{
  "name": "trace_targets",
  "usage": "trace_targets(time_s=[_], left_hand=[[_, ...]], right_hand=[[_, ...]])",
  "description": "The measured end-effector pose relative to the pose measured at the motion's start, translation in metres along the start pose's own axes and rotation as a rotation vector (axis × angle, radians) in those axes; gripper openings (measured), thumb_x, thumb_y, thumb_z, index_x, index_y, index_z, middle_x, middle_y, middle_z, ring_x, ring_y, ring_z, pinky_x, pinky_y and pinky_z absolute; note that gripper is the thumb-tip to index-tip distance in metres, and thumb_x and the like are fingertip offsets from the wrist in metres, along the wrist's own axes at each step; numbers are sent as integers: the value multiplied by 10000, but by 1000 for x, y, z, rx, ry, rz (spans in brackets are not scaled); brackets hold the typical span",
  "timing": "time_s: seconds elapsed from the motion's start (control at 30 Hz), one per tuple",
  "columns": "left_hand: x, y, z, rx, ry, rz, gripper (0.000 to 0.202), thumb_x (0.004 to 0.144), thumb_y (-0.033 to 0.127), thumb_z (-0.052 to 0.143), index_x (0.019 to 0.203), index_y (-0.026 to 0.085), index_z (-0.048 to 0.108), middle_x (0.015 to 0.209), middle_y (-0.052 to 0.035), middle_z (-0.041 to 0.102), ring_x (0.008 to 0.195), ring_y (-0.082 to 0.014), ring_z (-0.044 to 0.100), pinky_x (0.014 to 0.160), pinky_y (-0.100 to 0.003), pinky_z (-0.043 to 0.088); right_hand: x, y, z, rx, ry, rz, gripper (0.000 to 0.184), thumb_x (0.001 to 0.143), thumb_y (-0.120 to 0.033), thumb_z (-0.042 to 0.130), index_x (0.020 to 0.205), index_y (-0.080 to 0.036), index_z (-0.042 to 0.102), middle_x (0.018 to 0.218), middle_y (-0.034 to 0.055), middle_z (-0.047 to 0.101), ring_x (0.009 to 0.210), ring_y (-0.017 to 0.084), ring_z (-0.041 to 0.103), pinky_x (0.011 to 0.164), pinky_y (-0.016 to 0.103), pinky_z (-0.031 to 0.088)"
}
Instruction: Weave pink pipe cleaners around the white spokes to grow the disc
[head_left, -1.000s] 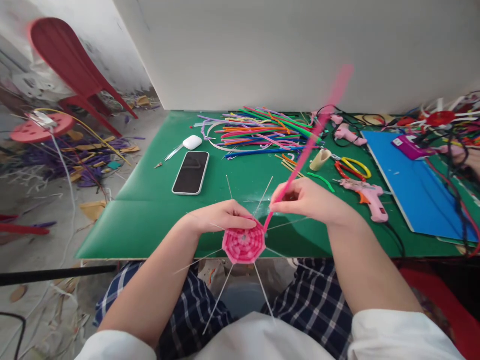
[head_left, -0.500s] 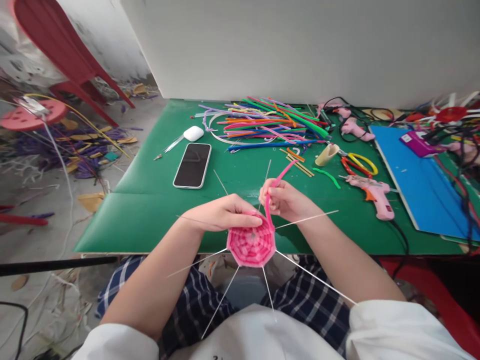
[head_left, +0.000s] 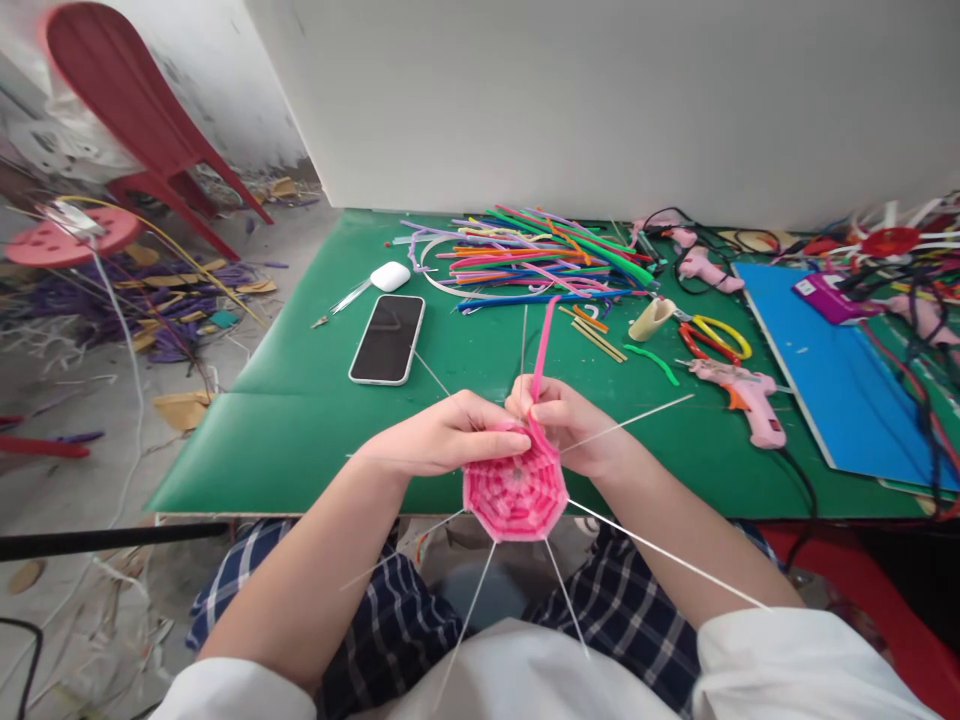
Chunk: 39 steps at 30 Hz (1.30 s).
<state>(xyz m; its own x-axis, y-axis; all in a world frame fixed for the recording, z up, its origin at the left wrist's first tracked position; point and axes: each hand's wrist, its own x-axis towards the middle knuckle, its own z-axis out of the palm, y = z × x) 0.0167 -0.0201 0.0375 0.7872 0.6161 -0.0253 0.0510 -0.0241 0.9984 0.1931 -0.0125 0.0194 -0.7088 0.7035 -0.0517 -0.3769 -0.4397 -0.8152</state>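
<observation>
A pink woven octagon [head_left: 515, 496] with several thin white spokes sticking out of it hangs over my lap at the green table's [head_left: 300, 420] front edge. My left hand [head_left: 450, 436] pinches its upper left rim, thumb on top. My right hand [head_left: 564, 420] is closed on a pink pipe cleaner [head_left: 543, 348] that runs up from the weave's top edge and points away from me.
On the table lie a black phone [head_left: 388, 339], a white earbud case [head_left: 390, 276], a heap of coloured pipe cleaners [head_left: 525, 258], scissors [head_left: 709, 335], pink glue guns [head_left: 739, 393] and a blue board [head_left: 840, 370]. Red chairs and scraps cover the floor at left.
The long pink pipe cleaner, which stretched far up to the right, has been pulled in and now stands short and nearly straight. My right hand moved left, close against my left hand.
</observation>
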Motion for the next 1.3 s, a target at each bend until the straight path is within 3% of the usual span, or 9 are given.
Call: trace_targets(time_s=[0.2, 0.33, 0.63, 0.87, 1.03, 1.3], left_hand=[[-7, 16, 9, 176, 124, 92, 307, 860, 291, 482, 627, 122, 591, 543, 28, 435, 501, -67, 352, 468, -185, 324], [-10, 20, 10, 257, 229, 141, 318, 859, 290, 484, 610, 123, 589, 524, 28, 440, 474, -61, 351, 440, -174, 327], [-18, 21, 6, 326, 369, 166, 255, 854, 292, 497, 861, 141, 702, 587, 0, 582, 482, -68, 439, 436, -167, 372], [-10, 14, 4, 104, 539, 48, 269, 799, 365, 563, 826, 155, 729, 620, -16, 634, 485, -88, 494, 441, -190, 394], [-3, 1, -5, -134, 669, 14, 265, 747, 393, 625, 765, 145, 716, 594, -10, 621, 467, -80, 487, 425, -184, 375], [1, -4, -9, -291, 713, 35, 220, 741, 359, 648, 738, 147, 704, 601, 6, 627, 487, -65, 499, 448, -167, 376]], right_hand=[[-4, -7, 6, -64, 88, 93, 154, 696, -275, 655, 689, -170, 543, 503, -75, 426, 412, 43, 329, 390, 167, 269], [-4, -12, 8, -28, 119, 65, 172, 708, -275, 665, 679, -160, 541, 500, -75, 435, 396, 32, 328, 376, 161, 252], [-2, -18, 6, 71, 192, 4, 174, 678, -236, 705, 669, -151, 553, 475, -72, 451, 375, 22, 314, 334, 132, 238], [2, -16, 1, 115, 324, -52, 210, 630, -238, 736, 635, -158, 542, 493, -65, 476, 388, 19, 337, 343, 135, 224], [7, -12, 0, 27, 412, -200, 209, 628, -266, 731, 621, -179, 542, 438, -80, 442, 380, 28, 323, 355, 152, 231], [6, -7, 2, -250, 497, -424, 143, 663, -231, 702, 625, -188, 571, 441, -73, 466, 371, 47, 371, 365, 187, 265]])
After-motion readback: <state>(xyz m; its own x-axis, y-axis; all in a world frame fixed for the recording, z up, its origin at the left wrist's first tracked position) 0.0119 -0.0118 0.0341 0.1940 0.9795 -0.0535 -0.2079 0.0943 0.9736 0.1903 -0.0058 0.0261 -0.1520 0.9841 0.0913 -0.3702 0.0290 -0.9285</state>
